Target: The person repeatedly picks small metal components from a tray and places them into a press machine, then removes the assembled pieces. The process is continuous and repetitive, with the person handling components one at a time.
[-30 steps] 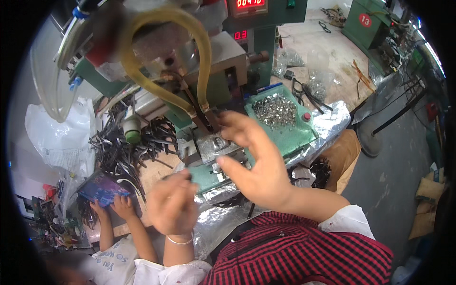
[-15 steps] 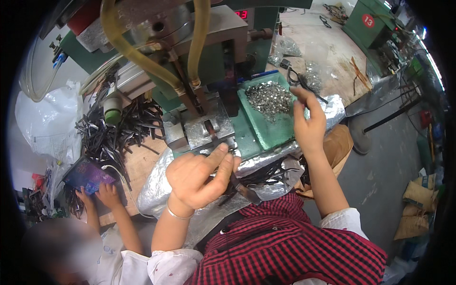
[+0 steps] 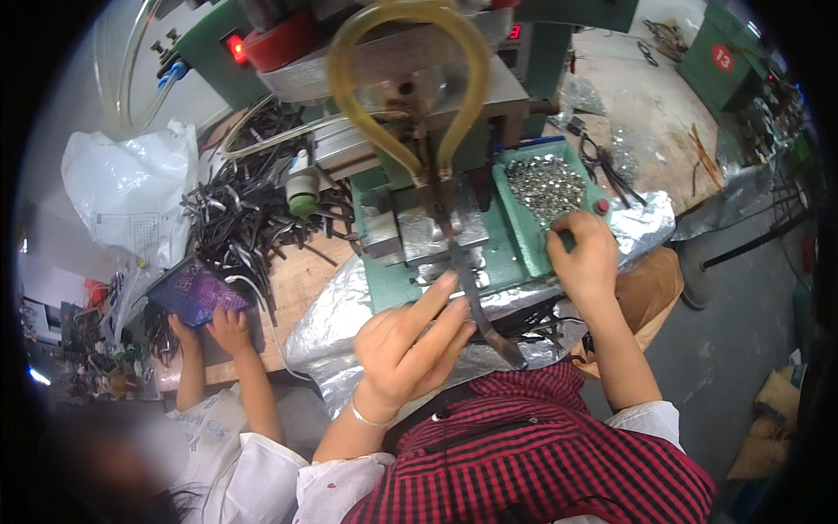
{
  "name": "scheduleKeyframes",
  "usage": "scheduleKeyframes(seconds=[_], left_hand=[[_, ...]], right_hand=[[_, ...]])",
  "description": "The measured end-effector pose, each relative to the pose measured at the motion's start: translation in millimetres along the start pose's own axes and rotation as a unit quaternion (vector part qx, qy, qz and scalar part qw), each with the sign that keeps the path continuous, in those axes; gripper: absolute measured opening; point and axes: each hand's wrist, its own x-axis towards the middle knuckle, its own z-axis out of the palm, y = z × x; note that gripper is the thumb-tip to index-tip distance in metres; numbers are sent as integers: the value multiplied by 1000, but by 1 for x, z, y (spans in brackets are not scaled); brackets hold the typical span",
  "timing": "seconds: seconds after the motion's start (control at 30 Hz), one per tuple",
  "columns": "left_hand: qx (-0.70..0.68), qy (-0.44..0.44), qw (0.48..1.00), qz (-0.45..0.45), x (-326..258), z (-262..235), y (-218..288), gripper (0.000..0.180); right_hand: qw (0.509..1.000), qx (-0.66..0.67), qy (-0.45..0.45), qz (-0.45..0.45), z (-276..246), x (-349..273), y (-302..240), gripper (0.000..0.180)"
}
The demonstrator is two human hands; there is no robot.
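Observation:
A dark, narrow, flat metal strip (image 3: pixel 478 306) slants from under the tip of the machine's copper-coloured rod (image 3: pixel 442 205) toward my body. Beside its left edge is my left hand (image 3: pixel 408 354), two fingers stretched forward and apart; whether a fingertip touches the strip is unclear. My right hand (image 3: pixel 591 266) is at the near right rim of a green tray (image 3: pixel 534 255), with thumb and forefinger tips brought together. Anything between those tips is too small to make out. Small shiny metal pieces (image 3: pixel 546 186) lie heaped in the tray's far part.
Yellowish hoses (image 3: pixel 482 83) loop over the metal block (image 3: pixel 423 240). A red button (image 3: pixel 601 207) stands right of the tray. Dark metal strips (image 3: pixel 249 214) pile up at left, near a white-and-green bottle (image 3: pixel 302 188). Another person's hands (image 3: pixel 229 330) touch a purple-screened device (image 3: pixel 194 293).
My right hand has moved nearer to me, from beside the tray's far right side to its near rim, uncovering the red button. My left fingers have come off the strip's top. The view has shifted.

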Motion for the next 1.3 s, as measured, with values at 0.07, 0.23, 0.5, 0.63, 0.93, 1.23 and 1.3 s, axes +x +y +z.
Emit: scheduleKeyframes(seconds=[0.07,0.23,0.5,0.63,0.93,1.23,1.3], left_hand=[[157,-16,987,-2,-23,-34,-14,36],[260,51,922,-282,-10,-66,-98,8],[255,-99,793,-544,-99,-37,-245,41],[-46,30,817,-574,-104,-58,-223,33],[-230,153,854,-440,-49,-50,-163,27],[-209,151,844,-470,-62,-35,-133,31],[-194,168,861,-440,-50,-40,-125,27]], right_hand=[[996,71,14,51,-5,-3,-4,11],[975,200,88,38,-3,3,-11,13],[974,206,91,33,-1,9,-10,16],[963,216,92,130,-28,-21,31,17],[893,450,-1,-11,-23,33,-75,14],[847,532,19,18,24,20,-115,40],[830,557,19,34,22,25,-120,42]])
